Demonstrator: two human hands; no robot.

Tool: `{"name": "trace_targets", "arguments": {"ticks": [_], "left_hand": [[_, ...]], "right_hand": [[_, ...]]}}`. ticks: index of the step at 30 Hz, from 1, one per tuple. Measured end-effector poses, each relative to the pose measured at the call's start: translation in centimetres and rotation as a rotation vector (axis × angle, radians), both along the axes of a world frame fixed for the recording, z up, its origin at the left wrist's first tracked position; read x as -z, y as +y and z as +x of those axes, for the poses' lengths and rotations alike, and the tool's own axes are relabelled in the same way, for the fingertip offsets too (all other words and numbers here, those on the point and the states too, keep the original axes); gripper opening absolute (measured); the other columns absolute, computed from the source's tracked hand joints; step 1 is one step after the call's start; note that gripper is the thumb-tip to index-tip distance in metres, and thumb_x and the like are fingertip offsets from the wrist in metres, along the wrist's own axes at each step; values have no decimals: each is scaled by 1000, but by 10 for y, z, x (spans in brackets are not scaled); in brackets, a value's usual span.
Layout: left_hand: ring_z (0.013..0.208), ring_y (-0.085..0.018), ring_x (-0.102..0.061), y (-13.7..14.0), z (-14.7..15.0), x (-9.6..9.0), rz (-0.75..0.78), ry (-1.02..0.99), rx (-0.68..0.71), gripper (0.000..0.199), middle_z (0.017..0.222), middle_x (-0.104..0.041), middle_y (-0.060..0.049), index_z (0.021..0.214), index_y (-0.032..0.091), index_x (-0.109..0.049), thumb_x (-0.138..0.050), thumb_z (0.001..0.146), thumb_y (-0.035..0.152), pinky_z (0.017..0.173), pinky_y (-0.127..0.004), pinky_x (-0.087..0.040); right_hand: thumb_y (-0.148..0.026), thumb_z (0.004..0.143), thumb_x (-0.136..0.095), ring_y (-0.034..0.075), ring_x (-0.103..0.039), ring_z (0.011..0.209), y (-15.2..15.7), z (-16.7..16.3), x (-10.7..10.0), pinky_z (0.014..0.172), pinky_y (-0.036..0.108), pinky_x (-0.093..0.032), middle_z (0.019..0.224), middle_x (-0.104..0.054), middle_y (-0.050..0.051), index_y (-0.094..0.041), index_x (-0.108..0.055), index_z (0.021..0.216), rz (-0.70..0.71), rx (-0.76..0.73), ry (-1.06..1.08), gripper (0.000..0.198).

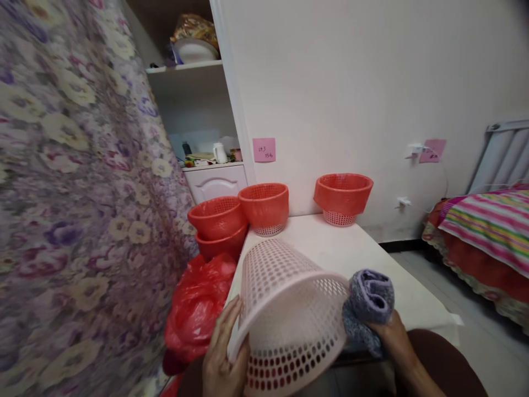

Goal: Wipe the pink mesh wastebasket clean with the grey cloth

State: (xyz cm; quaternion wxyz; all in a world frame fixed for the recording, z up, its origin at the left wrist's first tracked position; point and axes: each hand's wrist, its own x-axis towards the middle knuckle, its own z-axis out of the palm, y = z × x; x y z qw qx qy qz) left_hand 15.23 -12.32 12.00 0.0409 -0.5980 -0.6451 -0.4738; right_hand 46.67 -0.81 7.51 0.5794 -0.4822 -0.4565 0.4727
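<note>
Left hand (221, 361) gripping rim of pale pink holey plastic basket (289, 314), tipped sideways. Right hand (390, 333) pressing purple-grey folded cloth (367, 303) against basket's side. Wiping looking only begun. Three red-bagged baskets (264, 207) waiting beyond fingertips.

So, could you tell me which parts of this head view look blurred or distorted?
In the head view, the floral curtain at left is smeared; the pink basket, the left hand and the cloth look fairly sharp; straight edges bow toward the frame's borders.
</note>
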Motion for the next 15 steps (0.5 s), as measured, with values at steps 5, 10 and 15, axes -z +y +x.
{"name": "trace_targets", "arguments": {"ticks": [5, 10, 15], "left_hand": [[130, -18, -48, 2, 2, 0, -8, 79, 136, 53, 139, -53, -3, 135, 35, -44, -45, 87, 14, 109, -42, -39], [133, -17, -44, 6, 13, 1, -37, 96, 203, 53, 143, -49, -3, 137, 37, -41, -44, 89, 16, 108, -41, -39], [132, -16, -45, 7, 13, 8, -19, 52, 187, 50, 142, -50, -1, 135, 38, -45, -45, 89, 18, 109, -37, -38]], "right_hand": [[-25, 47, -79, 33, -66, 90, -1, 12, -18, 83, 39, -52, 87, -76, 7, -19, -74, 78, 85, -8, -161, 32], [-28, 49, -80, 29, -68, 83, 2, 6, 36, 79, 39, -53, 82, -76, 2, -19, -69, 100, -203, 21, 343, 52], [-26, 52, -81, 26, -70, 74, -13, -7, 86, 72, 36, -55, 77, -76, 2, -15, -66, 101, -394, -100, 541, 52]]}}
